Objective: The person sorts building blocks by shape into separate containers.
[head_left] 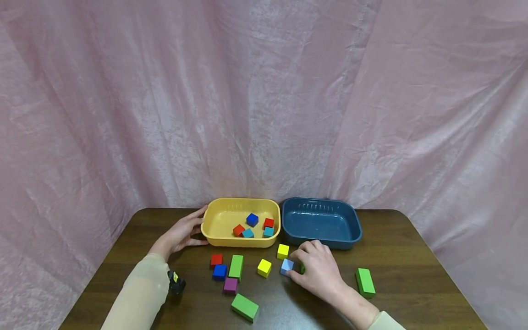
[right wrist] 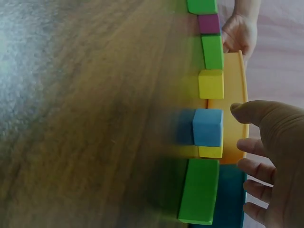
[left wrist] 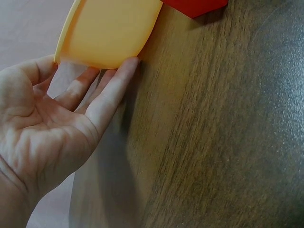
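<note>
On the tray's left end lie the fingertips of my left hand [head_left: 181, 233], fairly straight against the outside of the yellow tray [head_left: 208, 233]. The left wrist view shows the thumb at the rim and the other fingers on the end wall. My right hand [head_left: 317, 270] hovers at the light blue cube [head_left: 287, 266], thumb and fingers spread, apart from it in the right wrist view. A green block [right wrist: 199, 192] sits beneath that hand, mostly hidden in the head view. Two yellow cubes, one farther back [head_left: 283, 251] and one to the left [head_left: 264, 268], are close by.
A dark blue tray [head_left: 359, 231] stands right of the yellow one, which holds several cubes. Toward the front left lie a red cube [head_left: 216, 260], a blue cube [head_left: 220, 272], a purple cube [head_left: 230, 286] and green blocks [head_left: 245, 307]. Another green block [head_left: 365, 283] lies right.
</note>
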{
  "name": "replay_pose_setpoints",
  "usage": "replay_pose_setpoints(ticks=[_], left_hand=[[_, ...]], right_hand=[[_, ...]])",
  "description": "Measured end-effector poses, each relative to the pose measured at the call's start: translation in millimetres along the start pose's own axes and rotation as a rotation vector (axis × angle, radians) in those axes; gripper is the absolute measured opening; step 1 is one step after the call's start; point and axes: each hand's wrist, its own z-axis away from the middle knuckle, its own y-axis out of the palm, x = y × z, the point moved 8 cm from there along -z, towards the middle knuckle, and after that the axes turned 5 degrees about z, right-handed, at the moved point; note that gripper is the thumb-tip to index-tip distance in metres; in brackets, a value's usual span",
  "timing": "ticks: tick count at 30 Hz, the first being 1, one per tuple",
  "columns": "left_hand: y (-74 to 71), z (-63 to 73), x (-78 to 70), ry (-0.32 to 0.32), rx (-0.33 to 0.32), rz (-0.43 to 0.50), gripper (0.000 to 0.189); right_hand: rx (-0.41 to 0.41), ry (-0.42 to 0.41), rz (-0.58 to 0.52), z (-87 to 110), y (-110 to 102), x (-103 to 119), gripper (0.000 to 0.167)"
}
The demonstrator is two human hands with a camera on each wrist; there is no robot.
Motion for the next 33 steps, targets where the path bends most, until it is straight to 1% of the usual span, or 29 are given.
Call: replay_pose_setpoints(ticks=[4, 10, 16, 23, 26, 28, 30, 33], left_hand=[[-0.1, -0.6, 1.2, 0.003, 0.005, 0.000, 0.061], [1.4, 1.3, -0.2, 0.014, 0.025, -0.010, 0.062], [1.4, 0.8, -1.4, 0.009, 0.009, -0.006, 0.062], [-0.2, -0.5, 0.8, -0.005, -0.007, 0.006, 0.061], [-0.1, -0.2, 1.1, -0.002, 0.002, 0.001, 0.062], [-0.4, 0.1, 1.4, -0.009, -0.008, 0.006, 0.062], [0.3, 0.4, 1.4, -0.009, 0.000, 0.001, 0.062], [1.0, 1.2, 0.5, -0.008, -0.003, 0.000, 0.061]], right_hand=[[0.001, 0.000, 0.025, 1.1, 4, 0, 0.037], [-0.002, -0.004, 0.025, 1.5, 8, 0, 0.037], [0.003, -0.010, 0.045, 0.5, 13, 1, 0.038], [-0.027, -0.033, 0.065, 0.1, 16, 2, 0.038], [-0.030, -0.036, 0.071, -0.2, 17, 3, 0.037], [-0.027, -0.034, 0.074, -0.3, 18, 3, 0.036], [-0.022, -0.032, 0.076, -0.2, 19, 3, 0.035], [-0.018, -0.025, 0.077, -0.3, 20, 4, 0.034]])
